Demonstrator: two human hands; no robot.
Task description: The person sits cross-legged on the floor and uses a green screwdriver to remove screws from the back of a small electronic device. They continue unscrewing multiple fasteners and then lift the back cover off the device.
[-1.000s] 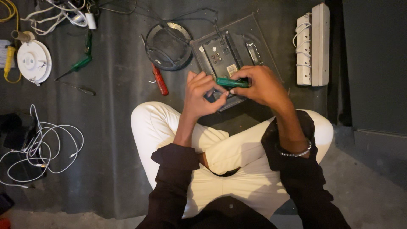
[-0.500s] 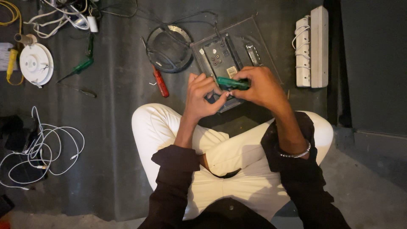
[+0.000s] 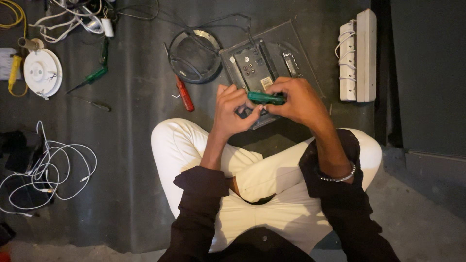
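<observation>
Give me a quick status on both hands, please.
Right hand grips green-handled screwdriver. Left hand steadies its tip end over opened dark square device. Nothing blocking.

Glossy green plastic screwdriver handle [image 3: 265, 98], matt grey floor sheet [image 3: 131, 145], shiny metal bracelet [image 3: 338, 177]

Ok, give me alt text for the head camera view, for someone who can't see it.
A person sitting cross-legged on a dark floor mat holds a green-handled screwdriver in the right hand, the left hand beside it, over an opened electronic device. A red-handled tool, another green screwdriver, white cables and a white power strip lie around.
</observation>
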